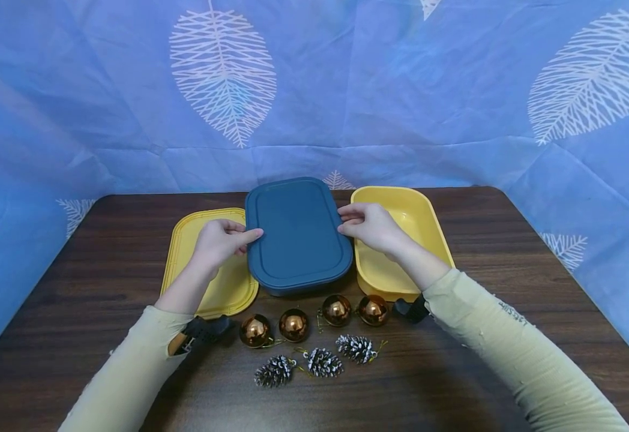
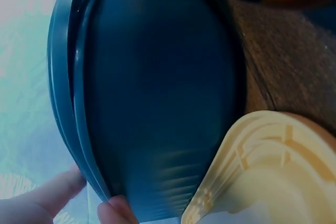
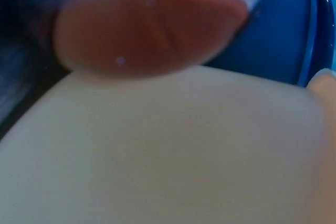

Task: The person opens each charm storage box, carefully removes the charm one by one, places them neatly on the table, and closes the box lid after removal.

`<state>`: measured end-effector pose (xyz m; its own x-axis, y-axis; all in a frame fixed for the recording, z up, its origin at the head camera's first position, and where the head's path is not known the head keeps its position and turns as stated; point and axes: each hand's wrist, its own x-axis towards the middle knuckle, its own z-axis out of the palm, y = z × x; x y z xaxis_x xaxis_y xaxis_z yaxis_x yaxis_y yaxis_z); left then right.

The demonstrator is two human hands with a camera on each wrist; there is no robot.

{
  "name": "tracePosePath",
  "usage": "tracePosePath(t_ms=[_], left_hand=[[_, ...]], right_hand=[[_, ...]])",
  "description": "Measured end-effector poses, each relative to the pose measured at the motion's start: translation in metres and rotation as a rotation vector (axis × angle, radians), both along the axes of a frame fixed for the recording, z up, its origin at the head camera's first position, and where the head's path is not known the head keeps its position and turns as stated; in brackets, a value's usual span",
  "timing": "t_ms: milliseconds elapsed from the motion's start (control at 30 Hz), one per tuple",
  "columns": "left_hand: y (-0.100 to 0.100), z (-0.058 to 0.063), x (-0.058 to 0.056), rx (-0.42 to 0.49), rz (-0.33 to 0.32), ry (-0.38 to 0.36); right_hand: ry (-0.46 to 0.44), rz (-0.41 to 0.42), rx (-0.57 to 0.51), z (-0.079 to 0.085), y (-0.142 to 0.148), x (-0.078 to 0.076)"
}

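A blue lid [image 1: 298,231] covers a blue rectangular box [image 2: 157,93] in the middle of the table; the box wall shows in the left wrist view. My left hand [image 1: 219,240] holds the lid's left edge, its thumb on top and its fingers lower at the side. At the opposite edge, my right hand [image 1: 371,225] grips the rim between thumb and fingers, the forearm crossing over an uncovered yellow box [image 1: 395,276]. Beneath my left hand lies a yellow lid [image 1: 230,288], partly hidden by that hand and the blue box.
Several shiny brown bauble ornaments [image 1: 294,325] stand in a row in front of the boxes. Closer to me lie three frosted pine cones [image 1: 323,363] with gold strings. A blue leaf-patterned cloth [image 1: 314,90] hangs behind the dark wooden table [image 1: 487,252].
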<state>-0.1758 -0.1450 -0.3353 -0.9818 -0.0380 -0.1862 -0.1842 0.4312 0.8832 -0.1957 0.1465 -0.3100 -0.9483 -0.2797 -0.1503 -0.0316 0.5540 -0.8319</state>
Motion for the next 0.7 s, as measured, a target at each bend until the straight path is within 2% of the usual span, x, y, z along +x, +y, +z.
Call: tracePosePath(t_ms=[133, 467, 700], left_hand=[[0.0011, 0.0000, -0.0001, -0.004, 0.000, -0.013], [0.0002, 0.0016, -0.0020, 0.005, -0.004, 0.021], [0.0017, 0.0055, -0.0058, -0.067, -0.010, 0.063]], right_hand=[[-0.007, 0.007, -0.013, 0.0004, -0.0015, 0.0021], [0.013, -0.005, 0.022, 0.0022, -0.0069, 0.0026], [0.011, -0.015, 0.042, 0.0037, -0.0095, 0.0030]])
